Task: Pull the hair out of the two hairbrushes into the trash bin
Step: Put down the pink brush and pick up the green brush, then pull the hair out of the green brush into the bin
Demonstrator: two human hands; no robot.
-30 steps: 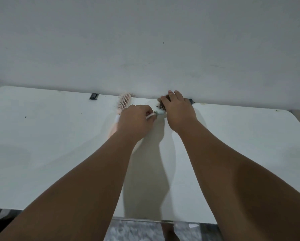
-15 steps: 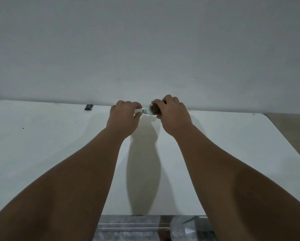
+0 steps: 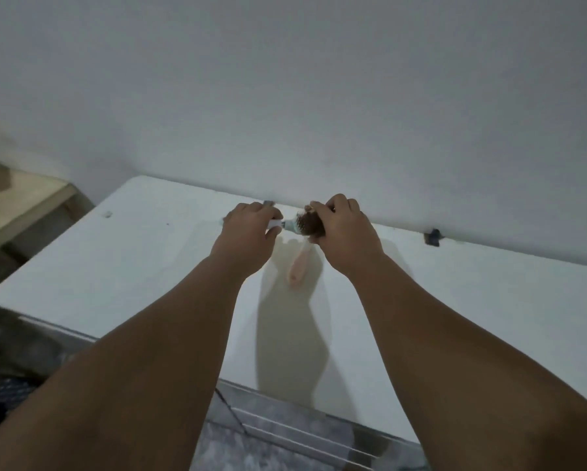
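Observation:
A pale green hairbrush with a white handle is held above the white table, its handle inside my left hand. Brown hair clogs its head. My right hand is closed over that head, fingers gripping the hair. A second hairbrush with a pink handle lies on the table below my hands; its head is hidden behind my right hand. No trash bin is in view.
The table stands against a plain white wall. Small dark clips sit at the table's far edge. A beige piece of furniture is at the left. Grey floor shows below the near table edge.
My head has turned, so the table appears tilted and its left corner shows. Both hands lifted the green brush slightly off the table, and the pink brush now shows beneath them.

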